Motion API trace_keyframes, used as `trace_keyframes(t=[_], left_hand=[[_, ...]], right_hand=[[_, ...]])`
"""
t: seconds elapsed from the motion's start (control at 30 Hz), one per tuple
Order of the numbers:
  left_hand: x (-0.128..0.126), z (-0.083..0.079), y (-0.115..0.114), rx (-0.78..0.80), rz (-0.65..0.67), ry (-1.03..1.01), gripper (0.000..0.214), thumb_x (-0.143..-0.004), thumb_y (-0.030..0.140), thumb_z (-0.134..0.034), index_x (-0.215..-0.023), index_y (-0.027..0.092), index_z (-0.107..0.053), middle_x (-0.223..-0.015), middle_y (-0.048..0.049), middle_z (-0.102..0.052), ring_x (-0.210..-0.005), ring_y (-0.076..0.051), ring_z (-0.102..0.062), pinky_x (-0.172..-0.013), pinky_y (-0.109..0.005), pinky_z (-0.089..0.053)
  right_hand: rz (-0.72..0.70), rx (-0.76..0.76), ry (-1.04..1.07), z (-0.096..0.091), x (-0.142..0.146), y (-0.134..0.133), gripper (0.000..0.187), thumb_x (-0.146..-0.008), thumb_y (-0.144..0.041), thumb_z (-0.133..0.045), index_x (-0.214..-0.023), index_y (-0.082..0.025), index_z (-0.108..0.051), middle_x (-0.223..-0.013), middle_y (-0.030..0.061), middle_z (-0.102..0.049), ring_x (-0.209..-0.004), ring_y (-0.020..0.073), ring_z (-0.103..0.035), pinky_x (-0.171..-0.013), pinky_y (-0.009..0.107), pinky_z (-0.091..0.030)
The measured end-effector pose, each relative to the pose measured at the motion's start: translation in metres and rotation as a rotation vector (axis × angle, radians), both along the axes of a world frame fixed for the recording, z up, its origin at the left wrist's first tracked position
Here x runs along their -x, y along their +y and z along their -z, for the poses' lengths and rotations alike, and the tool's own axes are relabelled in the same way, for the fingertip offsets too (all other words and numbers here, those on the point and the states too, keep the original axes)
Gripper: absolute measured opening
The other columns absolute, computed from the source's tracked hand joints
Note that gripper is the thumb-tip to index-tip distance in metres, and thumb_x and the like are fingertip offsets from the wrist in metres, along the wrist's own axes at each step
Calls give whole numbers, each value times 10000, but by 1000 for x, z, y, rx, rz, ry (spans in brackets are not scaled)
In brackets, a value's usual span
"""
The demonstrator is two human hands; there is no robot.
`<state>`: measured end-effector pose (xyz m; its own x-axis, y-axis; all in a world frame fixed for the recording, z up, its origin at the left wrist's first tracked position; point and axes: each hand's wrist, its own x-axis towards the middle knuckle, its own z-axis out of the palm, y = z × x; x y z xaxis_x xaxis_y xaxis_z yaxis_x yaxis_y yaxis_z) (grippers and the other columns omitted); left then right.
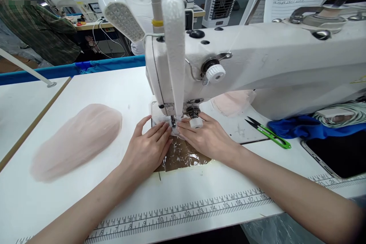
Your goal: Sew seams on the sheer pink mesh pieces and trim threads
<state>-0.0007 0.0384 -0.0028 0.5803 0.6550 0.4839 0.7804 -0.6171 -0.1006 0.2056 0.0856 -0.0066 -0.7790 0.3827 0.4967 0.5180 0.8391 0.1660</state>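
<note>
My left hand (148, 145) lies flat on the table with its fingers stretched toward the needle (173, 121) of a white sewing machine (257, 61). My right hand (204, 135) rests flat beside it, fingertips just right of the presser foot. Both press on a small pale piece of fabric (167, 122) under the foot. A brown taped patch (181, 156) on the table shows between and below my hands.
A pile of sheer pink fabric pieces (77, 139) lies at the left. Green thread snips (270, 133), blue cloth (303, 127) and a phone (337, 154) sit at the right. A ruler strip (183, 213) runs along the front edge. Another person in a plaid shirt (40, 30) stands far left.
</note>
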Motion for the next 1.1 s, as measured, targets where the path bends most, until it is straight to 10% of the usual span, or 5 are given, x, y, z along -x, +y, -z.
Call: trace_keyframes(t=[0.37, 0.57, 0.73, 1.1], left_hand=[[7, -2, 4, 11, -99, 58, 408, -926, 386, -537, -1231, 123, -602, -1258, -147, -647, -1206, -314, -575, -1067, -527, -357], [5, -17, -5, -89, -34, 50, 237, -922, 318, -546, -755, 179, -640, -583, 10, -631, -545, -159, -595, -791, -405, -458], [10, -18, -3, -27, -66, 11, 198, -946, 283, -515, -1032, 166, -649, -935, -61, -726, -809, -202, -660, -778, -370, -446], [12, -25, -4, 219, 54, -205, 175, -948, 173, -488, -979, 183, -661, -929, -18, -743, -800, -155, -665, -768, -341, -453]], right_hand=[[6, 58, -7, -2, -3, -1, 268, -868, -57, -468, -978, -163, -688, -856, 35, -739, -900, 173, -640, -956, 375, -430], [-8, 155, 97, -9, 1, -13, 344, -796, -31, -435, -1026, -126, -673, -917, 84, -733, -891, 203, -626, -911, 392, -438], [-61, 227, 95, -11, 4, -21, 429, -804, -53, -443, -1204, -97, -591, -1056, 99, -706, -858, 194, -621, -913, 396, -422], [-5, 116, 146, -16, 6, -27, 284, -954, -266, -495, -764, -158, -677, -764, 23, -715, -737, 161, -620, -946, 365, -399]])
